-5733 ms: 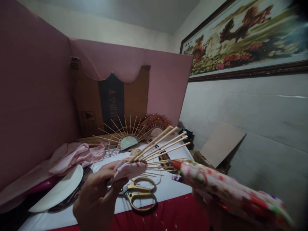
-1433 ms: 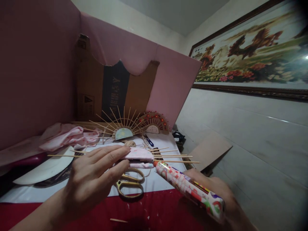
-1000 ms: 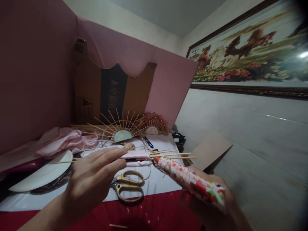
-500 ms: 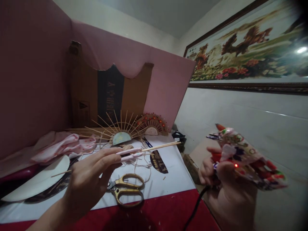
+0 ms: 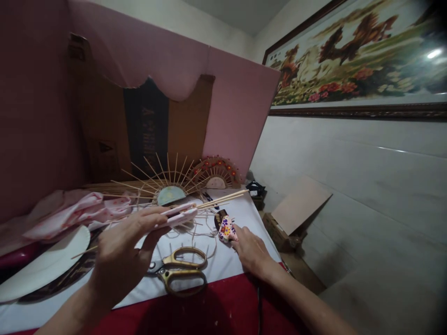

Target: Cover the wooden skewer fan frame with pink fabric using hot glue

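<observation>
My left hand pinches pale pink fabric-covered pieces seen edge-on, with thin wooden sticks jutting out to the right. Another stick end pokes out behind that wrist. Low over the white sheet, my right hand is closed round a glue gun with a floral wrapping, its cord trailing down; the nozzle is hidden. Between the hands lie gold-handled scissors, their blades partly behind my left hand. Beyond them stands a half-round piece with sticks fanned out.
A finished-looking fan with red dots leans at the back. White and pink cloth and a white half-disc lie at left. Loose string is on the sheet. Cardboard stands beyond the table's right edge.
My right hand has swung the glue gun from the raised right side down to the table, left of where it was. My left hand still holds the pink pieces and has shifted slightly left.
</observation>
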A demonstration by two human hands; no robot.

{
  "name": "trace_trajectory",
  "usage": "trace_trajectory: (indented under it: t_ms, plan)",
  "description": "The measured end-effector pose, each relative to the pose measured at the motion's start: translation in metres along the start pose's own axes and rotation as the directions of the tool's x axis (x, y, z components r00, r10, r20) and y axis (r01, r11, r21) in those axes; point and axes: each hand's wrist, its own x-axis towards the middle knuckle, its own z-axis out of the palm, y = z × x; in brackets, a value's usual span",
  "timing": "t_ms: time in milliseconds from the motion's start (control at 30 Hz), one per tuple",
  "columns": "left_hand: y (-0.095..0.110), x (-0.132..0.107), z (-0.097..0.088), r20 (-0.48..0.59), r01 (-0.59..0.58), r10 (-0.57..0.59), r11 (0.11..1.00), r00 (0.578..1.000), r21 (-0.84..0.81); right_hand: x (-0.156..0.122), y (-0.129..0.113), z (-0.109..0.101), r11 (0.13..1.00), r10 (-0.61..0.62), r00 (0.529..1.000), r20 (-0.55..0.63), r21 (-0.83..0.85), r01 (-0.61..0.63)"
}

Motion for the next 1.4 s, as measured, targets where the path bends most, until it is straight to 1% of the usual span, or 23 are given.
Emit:
trace_trajectory:
  t_ms: [100, 167, 233, 300, 367, 433, 500, 533, 567, 600, 633, 667, 700, 733, 767, 833, 867, 933, 1000, 1100, 1167, 1267, 1400]
  plan:
    - [0.002, -0.003, 0.001, -0.006, 0.113, -0.113, 0.992, 0.994, -0.061, 0.000, -0.013, -0.009, 0.998, -0.050, 0.995, -0.089, 0.030, 0.053]
    - [0.005, -0.002, 0.002, -0.026, 0.261, -0.265, 0.960, 0.964, -0.099, 0.001, -0.025, -0.019, 0.956, -0.125, 0.977, -0.176, 0.243, 0.166]
    - [0.012, 0.001, 0.004, -0.042, 0.416, -0.429, 0.892, 0.902, -0.176, 0.005, -0.038, -0.032, 0.789, -0.160, 0.957, -0.240, 0.552, 0.270]
    - [0.018, 0.005, 0.005, -0.046, 0.516, -0.561, 0.787, 0.826, -0.338, 0.010, -0.051, -0.046, 0.603, -0.127, 0.944, -0.303, 0.732, 0.316]
    - [0.023, 0.008, 0.005, 0.005, 0.570, -0.651, 0.660, 0.759, -0.490, 0.017, -0.060, -0.058, 0.472, -0.105, 0.922, -0.373, 0.797, 0.377]
    - [0.025, 0.010, 0.004, 0.053, 0.602, -0.698, 0.573, 0.714, -0.555, 0.023, -0.063, -0.065, 0.352, -0.114, 0.904, -0.412, 0.834, 0.425]
    - [0.022, 0.012, 0.001, 0.037, 0.613, -0.745, 0.519, 0.666, -0.595, 0.026, -0.062, -0.065, 0.226, -0.093, 0.907, -0.411, 0.878, 0.422]
    - [0.020, 0.014, -0.001, 0.008, 0.605, -0.775, 0.487, 0.632, -0.630, 0.026, -0.061, -0.062, 0.188, -0.035, 0.910, -0.413, 0.892, 0.411]
    - [0.017, 0.016, -0.003, -0.019, 0.591, -0.810, 0.444, 0.586, -0.673, 0.024, -0.060, -0.058, 0.182, 0.047, 0.905, -0.422, 0.895, 0.408]
    - [0.015, 0.019, -0.004, -0.034, 0.576, -0.845, 0.393, 0.534, -0.717, 0.021, -0.061, -0.053, 0.219, 0.155, 0.880, -0.450, 0.884, 0.414]
    - [0.012, 0.022, -0.005, -0.036, 0.558, -0.874, 0.340, 0.484, -0.757, 0.016, -0.062, -0.047, 0.310, 0.261, 0.820, -0.510, 0.848, 0.429]
    - [0.010, 0.025, -0.006, -0.018, 0.548, -0.896, 0.287, 0.443, -0.785, 0.010, -0.065, -0.042, 0.420, 0.286, 0.754, -0.591, 0.785, 0.456]
    - [0.008, 0.029, -0.005, 0.006, 0.543, -0.911, 0.240, 0.412, -0.804, 0.003, -0.068, -0.038, 0.499, 0.246, 0.682, -0.688, 0.694, 0.519]
    - [0.008, 0.031, -0.004, 0.030, 0.539, -0.919, 0.204, 0.393, -0.817, -0.003, -0.072, -0.036, 0.516, 0.120, 0.643, -0.757, 0.600, 0.611]
    - [0.007, 0.033, -0.002, 0.055, 0.533, -0.923, 0.171, 0.381, -0.829, -0.009, -0.076, -0.036, 0.508, -0.024, 0.637, -0.770, 0.540, 0.671]
    - [0.009, 0.035, 0.003, 0.112, 0.526, -0.921, 0.111, 0.373, -0.843, -0.015, -0.084, -0.040, 0.530, -0.213, 0.654, -0.726, 0.477, 0.701]
    - [0.010, 0.034, 0.006, 0.138, 0.528, -0.918, 0.087, 0.372, -0.845, -0.016, -0.087, -0.044, 0.552, -0.254, 0.658, -0.709, 0.453, 0.700]
    - [0.015, 0.030, 0.012, 0.181, 0.537, -0.905, 0.060, 0.385, -0.842, -0.014, -0.091, -0.053, 0.592, -0.267, 0.649, -0.713, 0.410, 0.694]
    - [0.020, 0.023, 0.017, 0.200, 0.538, -0.885, 0.066, 0.421, -0.841, -0.009, -0.095, -0.061, 0.614, -0.276, 0.626, -0.729, 0.367, 0.698]
    - [0.027, 0.013, 0.020, 0.248, 0.565, -0.836, 0.088, 0.489, -0.820, -0.003, -0.103, -0.068, 0.659, -0.318, 0.637, -0.702, 0.319, 0.681]
    - [0.029, 0.006, 0.019, 0.286, 0.577, -0.788, 0.106, 0.546, -0.810, -0.002, -0.108, -0.071, 0.688, -0.321, 0.684, -0.655, 0.335, 0.644]
    - [0.031, 0.002, 0.017, 0.331, 0.569, -0.696, 0.136, 0.638, -0.811, -0.003, -0.114, -0.075, 0.708, -0.262, 0.786, -0.560, 0.441, 0.551]
    - [0.035, 0.004, 0.011, 0.318, 0.530, -0.609, 0.201, 0.726, -0.824, -0.005, -0.117, -0.089, 0.665, -0.240, 0.874, -0.422, 0.585, 0.465]
